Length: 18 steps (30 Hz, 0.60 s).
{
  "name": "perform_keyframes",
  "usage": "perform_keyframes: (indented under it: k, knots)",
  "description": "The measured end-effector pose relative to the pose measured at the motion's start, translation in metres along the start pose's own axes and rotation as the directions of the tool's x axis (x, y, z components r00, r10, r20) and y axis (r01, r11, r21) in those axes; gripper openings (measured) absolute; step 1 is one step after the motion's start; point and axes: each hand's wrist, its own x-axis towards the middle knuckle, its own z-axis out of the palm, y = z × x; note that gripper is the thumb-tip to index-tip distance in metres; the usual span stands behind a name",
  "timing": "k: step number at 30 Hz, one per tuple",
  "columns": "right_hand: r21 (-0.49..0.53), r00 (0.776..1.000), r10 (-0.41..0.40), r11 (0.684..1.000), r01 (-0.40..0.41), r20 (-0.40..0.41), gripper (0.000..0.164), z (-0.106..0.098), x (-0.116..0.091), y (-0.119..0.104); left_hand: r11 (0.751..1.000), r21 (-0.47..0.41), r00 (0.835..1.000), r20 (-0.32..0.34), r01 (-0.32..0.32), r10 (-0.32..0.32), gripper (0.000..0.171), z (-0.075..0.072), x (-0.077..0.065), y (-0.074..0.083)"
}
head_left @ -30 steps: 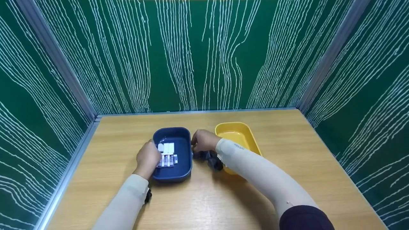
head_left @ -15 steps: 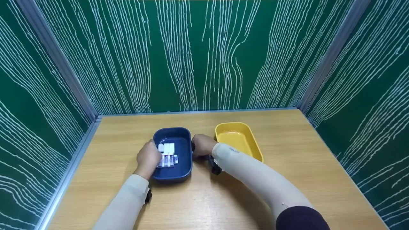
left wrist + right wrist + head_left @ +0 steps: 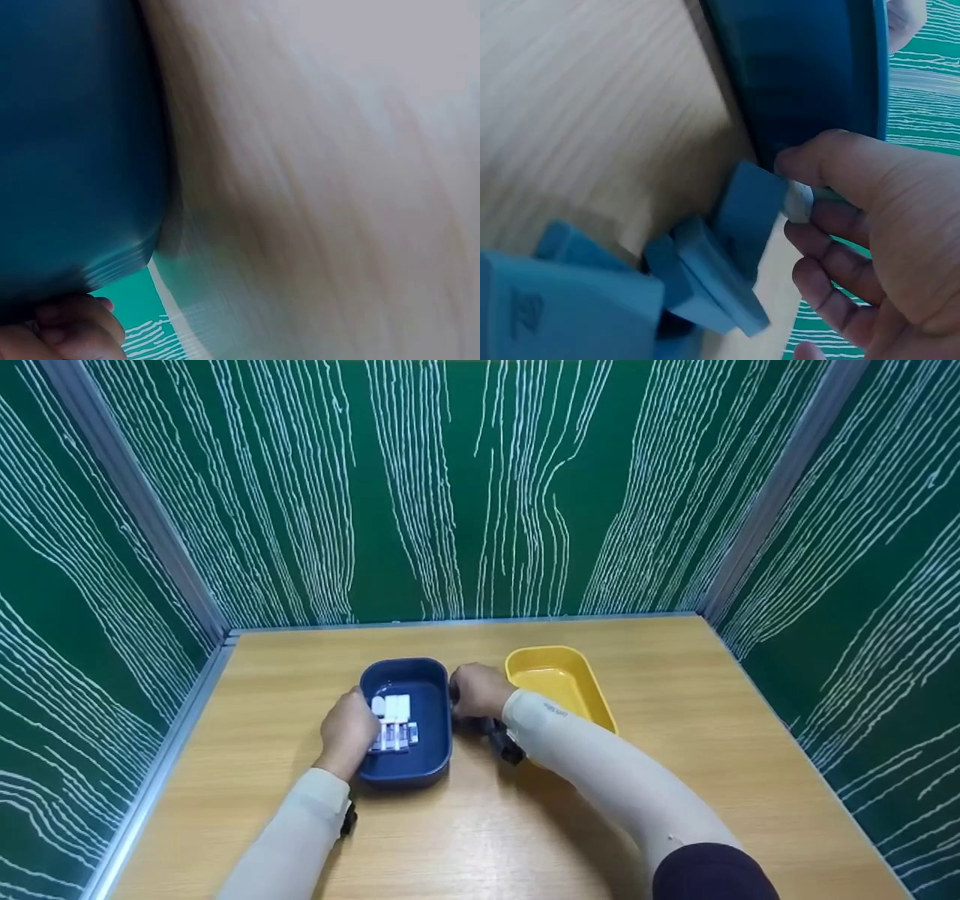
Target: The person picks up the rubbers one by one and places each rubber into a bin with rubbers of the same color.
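A dark blue tray point(image 3: 431, 750) sits on the table, holding several small white blocks point(image 3: 396, 709) and label-printed pieces point(image 3: 391, 737). My left hand point(image 3: 349, 733) grips its left wall; in the left wrist view, curled fingers point(image 3: 71, 330) show at the tray's edge. By the right wall is my right hand point(image 3: 478, 691). The right wrist view shows its thumb and index finger around the whitish end point(image 3: 799, 202) of a blue block point(image 3: 750, 210). More blue blocks point(image 3: 712, 270) lie close by, one with blurred print; in the head view the right hand and forearm mostly hide them.
A yellow tray point(image 3: 600, 705) stands to the right, partly behind the right forearm. Bare wooden table point(image 3: 450, 840) spreads in front. Green walls point(image 3: 517, 510) with white lines enclose the back and both sides.
My right hand dips slightly toward me beside the blue tray, then comes back up a little. The left hand and both trays have kept their places.
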Motion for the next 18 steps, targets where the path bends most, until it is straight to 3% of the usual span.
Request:
perform_keyframes:
  k: [8, 13, 18]
  knots:
    - [0.008, 0.992, 0.027, 1.000, -0.026, -0.124, 0.019, -0.032, -0.009, -0.016, 1.000, 0.001, 1.000, -0.011, -0.007, 0.007, 0.053, -0.002, -0.001, -0.001]
    - [-0.030, 0.988, -0.051, 0.998, 0.047, -0.143, 0.018, -0.039, -0.009, -0.030, 1.000, 0.000, 1.000, -0.009, -0.009, 0.009, 0.053, -0.002, -0.002, -0.001]
    - [-0.119, 0.980, -0.162, 0.982, 0.148, -0.119, 0.013, -0.028, -0.005, -0.039, 1.000, 0.001, 1.000, -0.020, -0.006, 0.006, 0.052, 0.000, -0.001, -0.001]
